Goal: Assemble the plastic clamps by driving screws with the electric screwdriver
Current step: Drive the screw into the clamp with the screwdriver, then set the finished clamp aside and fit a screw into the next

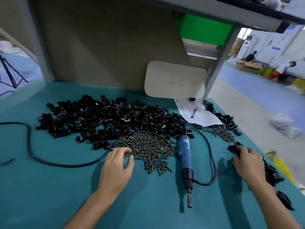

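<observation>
Teal matting covers the table [49, 187], with a beige panel behind it and a blue-floored hall off to the right. Black clamp parts [102, 119] lie in a broad heap across the far middle of the table. Just in front of them sits a pile of screws [148, 146], and a smaller heap [222, 133] lies further right. The blue screwdriver [185, 152] lies flat beside the right edge of the screw pile, bit toward the person, its cable [49, 161] looping away left. A white board [175, 78] marked 44 leans against the panel, and a paper [198, 113] with a pen [194, 112] on it lies below the board. The left hand [115, 164] is at the left edge of the screw pile with fingers curled down; whether it pinches a screw I cannot tell. The right hand [247, 162] is near the table's right edge, its fingers curled round a black clamp [234, 148]. More black pieces [272, 174] lie just beside that wrist.
</observation>
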The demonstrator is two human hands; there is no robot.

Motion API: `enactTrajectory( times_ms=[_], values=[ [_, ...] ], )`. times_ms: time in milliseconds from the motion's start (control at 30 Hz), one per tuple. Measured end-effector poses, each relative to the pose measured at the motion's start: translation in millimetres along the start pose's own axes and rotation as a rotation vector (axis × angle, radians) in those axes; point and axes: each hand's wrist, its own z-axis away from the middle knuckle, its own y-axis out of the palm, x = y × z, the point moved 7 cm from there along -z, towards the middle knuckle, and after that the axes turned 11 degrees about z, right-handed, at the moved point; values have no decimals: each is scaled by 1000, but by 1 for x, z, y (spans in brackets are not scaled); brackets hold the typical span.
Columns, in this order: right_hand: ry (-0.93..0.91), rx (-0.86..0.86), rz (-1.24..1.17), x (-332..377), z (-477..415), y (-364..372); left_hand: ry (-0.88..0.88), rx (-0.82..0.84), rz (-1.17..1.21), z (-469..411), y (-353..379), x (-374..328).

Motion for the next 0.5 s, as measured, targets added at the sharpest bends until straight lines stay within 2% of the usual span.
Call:
enactTrajectory(
  times_ms=[67,133,233,300,367,500],
  values=[
    [-43,-66,-52,31,-4,-9,69,-123,-160,-10,-18,2],
    [-196,-65,-164,81,-2,-16,-7,-199,-325,-26,-37,17],
    [-504,39,-240,165,10,-20,-227,-29,-434,-43,-45,49],
    [-709,87,-197,218,21,-17,-221,52,-422,-48,-43,62],
    [-823,124,-107,253,26,-7,-199,48,-336,-52,-47,65],
    [-809,152,14,273,15,4,-202,-34,-234,-59,-65,70]
  ],
)
